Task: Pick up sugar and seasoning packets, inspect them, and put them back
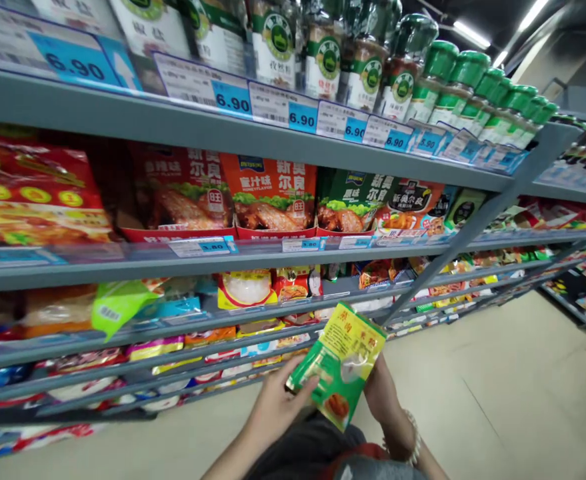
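Observation:
Between my two hands is a green and yellow seasoning packet [347, 360], tilted, with its printed face towards me. My left hand [280, 400] grips its lower left edge, thumb on the front and the other fingers behind. My right hand [380, 390] closes on the packet's right edge; its fingers are mostly hidden behind the packet. A beaded bracelet [415, 437] circles my right wrist. The packet is held in front of the lower shelves, apart from them, above my lap.
Grey store shelving [273, 133] runs along the left and ahead. Green-capped spice jars [467, 73] line the upper shelf, above price tags [303, 119]. Below stand boxes of seasoning packets [273, 193]. A bright green bag [120, 307] overhangs a lower shelf. Pale floor [473, 387] lies at right.

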The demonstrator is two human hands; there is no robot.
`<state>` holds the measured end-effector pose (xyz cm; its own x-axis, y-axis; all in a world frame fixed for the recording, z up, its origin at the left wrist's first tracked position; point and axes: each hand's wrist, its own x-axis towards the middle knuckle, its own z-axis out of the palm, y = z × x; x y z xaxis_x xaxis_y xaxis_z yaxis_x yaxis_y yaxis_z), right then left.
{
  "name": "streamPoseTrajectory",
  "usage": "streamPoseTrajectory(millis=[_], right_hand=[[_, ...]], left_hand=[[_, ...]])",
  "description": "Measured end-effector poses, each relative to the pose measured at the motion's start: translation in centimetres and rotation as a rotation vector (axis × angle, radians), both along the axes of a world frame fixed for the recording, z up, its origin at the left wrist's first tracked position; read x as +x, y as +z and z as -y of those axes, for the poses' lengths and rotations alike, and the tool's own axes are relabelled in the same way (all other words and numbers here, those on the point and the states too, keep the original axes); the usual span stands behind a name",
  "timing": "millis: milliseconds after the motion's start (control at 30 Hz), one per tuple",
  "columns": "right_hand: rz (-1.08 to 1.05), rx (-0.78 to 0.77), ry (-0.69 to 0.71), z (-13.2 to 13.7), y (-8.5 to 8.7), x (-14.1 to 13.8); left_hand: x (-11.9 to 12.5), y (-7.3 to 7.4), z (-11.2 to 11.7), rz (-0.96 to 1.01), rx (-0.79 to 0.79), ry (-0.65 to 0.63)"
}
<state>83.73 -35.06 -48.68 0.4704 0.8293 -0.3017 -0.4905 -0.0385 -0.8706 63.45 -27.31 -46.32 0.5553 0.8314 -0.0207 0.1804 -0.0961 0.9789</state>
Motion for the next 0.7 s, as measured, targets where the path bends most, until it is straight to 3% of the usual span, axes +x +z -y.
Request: streamPoseTrajectory(millis=[133, 233, 300, 433, 533, 567, 633, 700], right_hand=[[0.095, -0.04, 0.11, -1.0, -0.3, 5.3], [0.208, -0.065, 0.154, -2.2, 0.3, 9.0], [0.274, -0.048, 0.254, -3.4, 0.7, 10.5], [0.379, 0.038, 0.557, -6.0, 2.1, 11.6], [0.554, 0.143, 0.707, -8.6, 3.9, 13.9], [0.671, 0.151, 0.678, -9.7, 4.7, 15.3], [1.021, 0.109, 0.437, -12.4, 6.1, 18.5], [1.392, -0.047, 0.227, -15.6, 7.4, 21.8]], left_hand=[[5.3, -0.2, 0.3, -0.196, 0.172, -0.036], [8.2, -0.9, -0.1, -0.233, 0.292, 0.165], [9.8, -1.4, -0.3, -0.12, 0.166, 0.198], [12.0, -2.3, -0.1, 0.22, -0.269, 0.024], [11.8, -3.1, 0.3, 0.288, -0.381, 0.204], [11.3, -3.4, 0.5, 0.284, -0.41, 0.274], [10.0, -4.1, 1.1, 0.272, -0.434, 0.424], [8.7, -4.8, 1.7, 0.261, -0.426, 0.571]])
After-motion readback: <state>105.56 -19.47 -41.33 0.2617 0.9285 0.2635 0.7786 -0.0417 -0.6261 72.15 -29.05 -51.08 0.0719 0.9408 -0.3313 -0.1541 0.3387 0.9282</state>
